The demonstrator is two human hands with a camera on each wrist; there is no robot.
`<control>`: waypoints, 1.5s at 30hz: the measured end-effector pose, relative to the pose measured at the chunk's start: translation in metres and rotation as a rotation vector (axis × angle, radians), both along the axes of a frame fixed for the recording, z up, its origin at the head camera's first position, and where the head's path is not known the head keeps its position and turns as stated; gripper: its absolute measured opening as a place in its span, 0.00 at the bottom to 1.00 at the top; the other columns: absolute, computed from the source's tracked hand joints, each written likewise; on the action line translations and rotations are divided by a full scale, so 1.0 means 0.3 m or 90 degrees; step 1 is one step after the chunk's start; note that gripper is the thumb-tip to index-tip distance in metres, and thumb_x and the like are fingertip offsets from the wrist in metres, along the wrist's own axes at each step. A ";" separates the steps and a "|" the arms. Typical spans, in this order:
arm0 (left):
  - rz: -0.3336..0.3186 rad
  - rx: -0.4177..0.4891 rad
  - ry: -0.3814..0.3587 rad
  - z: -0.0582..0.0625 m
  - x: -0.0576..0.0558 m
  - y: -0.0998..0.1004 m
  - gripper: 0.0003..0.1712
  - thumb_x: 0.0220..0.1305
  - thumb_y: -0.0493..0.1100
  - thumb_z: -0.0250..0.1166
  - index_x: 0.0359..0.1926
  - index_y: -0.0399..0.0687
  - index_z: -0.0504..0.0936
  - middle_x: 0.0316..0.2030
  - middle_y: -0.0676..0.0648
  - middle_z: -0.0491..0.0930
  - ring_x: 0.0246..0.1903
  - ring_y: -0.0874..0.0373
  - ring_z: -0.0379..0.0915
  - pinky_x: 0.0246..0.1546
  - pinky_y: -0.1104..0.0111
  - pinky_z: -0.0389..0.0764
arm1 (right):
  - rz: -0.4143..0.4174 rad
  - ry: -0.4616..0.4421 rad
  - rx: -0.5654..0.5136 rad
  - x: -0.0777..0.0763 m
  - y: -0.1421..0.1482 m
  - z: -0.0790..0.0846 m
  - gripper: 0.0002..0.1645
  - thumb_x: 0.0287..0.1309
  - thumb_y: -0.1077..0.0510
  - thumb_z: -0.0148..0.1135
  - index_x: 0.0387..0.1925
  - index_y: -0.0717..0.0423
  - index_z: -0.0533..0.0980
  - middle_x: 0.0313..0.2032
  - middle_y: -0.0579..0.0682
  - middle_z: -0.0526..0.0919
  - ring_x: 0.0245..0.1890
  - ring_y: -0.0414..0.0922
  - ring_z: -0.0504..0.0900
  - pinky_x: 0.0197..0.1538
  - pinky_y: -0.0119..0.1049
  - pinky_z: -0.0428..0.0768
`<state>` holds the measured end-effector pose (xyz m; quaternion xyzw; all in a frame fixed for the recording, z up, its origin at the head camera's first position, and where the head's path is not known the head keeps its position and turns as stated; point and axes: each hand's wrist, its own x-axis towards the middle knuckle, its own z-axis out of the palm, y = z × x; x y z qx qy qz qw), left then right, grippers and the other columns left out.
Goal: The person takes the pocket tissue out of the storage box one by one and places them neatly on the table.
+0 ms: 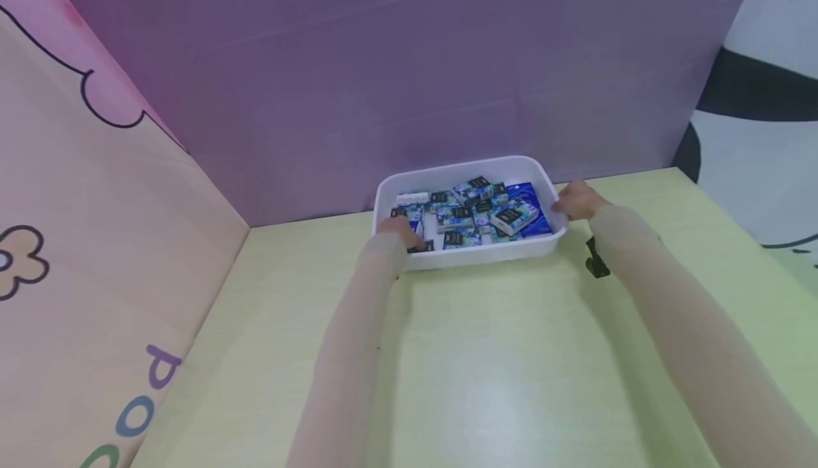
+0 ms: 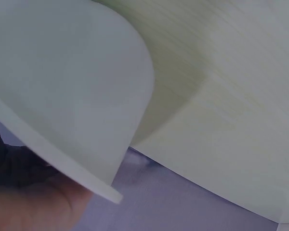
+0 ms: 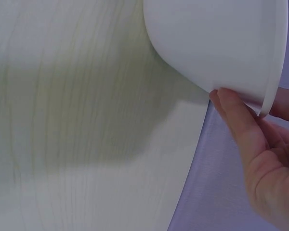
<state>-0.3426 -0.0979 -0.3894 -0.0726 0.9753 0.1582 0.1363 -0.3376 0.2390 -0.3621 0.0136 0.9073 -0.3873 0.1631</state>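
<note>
A white plastic tray (image 1: 482, 260) stands at the back of the table against the purple wall. Several small blue-and-green printed boxes (image 1: 515, 216) with black labels lie loosely in it. At its right side my right hand (image 1: 578, 200) grips the rim. The right wrist view shows fingers (image 3: 235, 113) against the outer wall and the thumb over the rim. My left hand (image 1: 401, 230) is at the tray's front left corner, inside the rim. In the left wrist view the rim hides its fingertips, so I cannot tell what it holds.
A flat blue packet (image 1: 539, 221) lies at the tray's right end. Under my right forearm sits a small black and yellow object (image 1: 597, 260). A printed panel (image 1: 128, 170) borders the pale wooden table (image 1: 473, 354) on the left.
</note>
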 end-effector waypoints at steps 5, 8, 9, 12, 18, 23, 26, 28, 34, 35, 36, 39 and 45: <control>-0.002 -0.003 0.009 -0.009 -0.006 -0.002 0.27 0.41 0.55 0.73 0.41 0.45 0.79 0.37 0.46 0.76 0.37 0.54 0.72 0.43 0.61 0.79 | -0.002 0.000 0.012 0.011 -0.006 0.005 0.27 0.58 0.65 0.48 0.54 0.83 0.60 0.52 0.76 0.69 0.48 0.62 0.74 0.55 0.53 0.74; -0.013 -0.010 0.021 -0.013 -0.009 -0.005 0.28 0.41 0.55 0.73 0.41 0.44 0.79 0.36 0.46 0.76 0.37 0.54 0.72 0.43 0.62 0.79 | -0.004 0.000 0.013 0.012 -0.007 0.006 0.27 0.57 0.65 0.48 0.54 0.83 0.60 0.52 0.76 0.69 0.47 0.61 0.74 0.55 0.53 0.74; -0.017 -0.011 0.023 -0.011 -0.009 -0.006 0.28 0.41 0.55 0.73 0.41 0.44 0.78 0.36 0.46 0.76 0.36 0.54 0.72 0.43 0.62 0.79 | -0.005 -0.001 0.012 0.012 -0.008 0.007 0.27 0.57 0.65 0.48 0.54 0.82 0.60 0.52 0.76 0.69 0.48 0.62 0.74 0.55 0.53 0.74; -0.023 -0.008 0.022 -0.001 -0.009 -0.008 0.28 0.41 0.54 0.73 0.41 0.44 0.77 0.35 0.46 0.76 0.36 0.54 0.73 0.42 0.62 0.79 | -0.009 -0.004 0.003 0.013 -0.010 0.012 0.28 0.58 0.65 0.47 0.55 0.82 0.59 0.53 0.77 0.67 0.50 0.64 0.73 0.56 0.54 0.73; -0.011 0.008 -0.003 0.027 0.000 -0.012 0.31 0.41 0.53 0.74 0.45 0.45 0.75 0.37 0.47 0.75 0.39 0.54 0.72 0.46 0.61 0.78 | -0.010 -0.010 0.009 0.003 -0.012 0.010 0.29 0.57 0.64 0.48 0.56 0.81 0.59 0.54 0.77 0.66 0.51 0.64 0.72 0.57 0.54 0.73; -0.052 -0.022 0.021 0.046 0.008 -0.016 0.32 0.38 0.54 0.75 0.43 0.43 0.76 0.36 0.46 0.76 0.37 0.54 0.72 0.44 0.63 0.78 | -0.012 -0.007 0.016 -0.004 -0.008 0.002 0.28 0.57 0.64 0.48 0.55 0.81 0.59 0.53 0.77 0.67 0.50 0.63 0.72 0.56 0.53 0.74; -0.095 -0.044 0.049 0.070 0.009 -0.018 0.30 0.38 0.54 0.75 0.40 0.41 0.78 0.34 0.46 0.77 0.35 0.54 0.72 0.40 0.64 0.79 | -0.017 -0.009 0.016 0.003 -0.012 0.011 0.28 0.58 0.65 0.48 0.56 0.81 0.59 0.53 0.76 0.67 0.51 0.63 0.72 0.57 0.53 0.73; -0.119 -0.051 0.062 0.090 0.007 -0.021 0.29 0.39 0.53 0.75 0.39 0.40 0.79 0.34 0.46 0.77 0.34 0.54 0.73 0.39 0.65 0.80 | -0.017 -0.008 0.015 0.009 -0.015 0.019 0.28 0.58 0.65 0.48 0.56 0.82 0.58 0.53 0.76 0.67 0.51 0.63 0.72 0.57 0.53 0.72; -0.189 -0.049 0.069 0.159 0.015 -0.035 0.37 0.40 0.51 0.74 0.50 0.37 0.74 0.43 0.45 0.72 0.40 0.54 0.69 0.50 0.63 0.76 | -0.009 -0.003 0.005 0.019 -0.014 0.030 0.28 0.58 0.65 0.48 0.55 0.82 0.59 0.53 0.77 0.67 0.50 0.64 0.72 0.57 0.55 0.72; -0.210 -0.054 0.078 0.170 0.020 -0.037 0.39 0.41 0.51 0.74 0.52 0.36 0.72 0.44 0.44 0.72 0.41 0.53 0.69 0.52 0.63 0.75 | -0.008 -0.002 0.005 0.020 -0.013 0.030 0.28 0.58 0.65 0.48 0.55 0.82 0.58 0.53 0.77 0.66 0.50 0.64 0.72 0.57 0.54 0.72; -0.230 -0.057 0.087 0.182 0.027 -0.039 0.40 0.41 0.51 0.74 0.54 0.35 0.71 0.46 0.43 0.72 0.43 0.52 0.70 0.53 0.62 0.75 | -0.007 0.000 0.006 0.019 -0.012 0.030 0.28 0.58 0.65 0.48 0.55 0.83 0.58 0.53 0.77 0.66 0.50 0.64 0.72 0.57 0.54 0.72; -0.279 -0.066 0.117 0.218 0.054 -0.047 0.47 0.40 0.50 0.74 0.60 0.34 0.65 0.54 0.40 0.69 0.48 0.49 0.69 0.58 0.61 0.71 | -0.005 0.001 0.006 0.016 -0.008 0.027 0.29 0.57 0.65 0.49 0.55 0.83 0.58 0.53 0.78 0.66 0.50 0.64 0.72 0.57 0.54 0.73; -0.366 -0.087 0.153 0.271 0.102 -0.074 0.54 0.43 0.52 0.72 0.66 0.33 0.56 0.65 0.37 0.58 0.61 0.45 0.60 0.67 0.59 0.60 | -0.005 -0.004 0.007 0.007 -0.006 0.016 0.29 0.57 0.65 0.48 0.56 0.83 0.57 0.54 0.78 0.65 0.52 0.65 0.71 0.58 0.54 0.72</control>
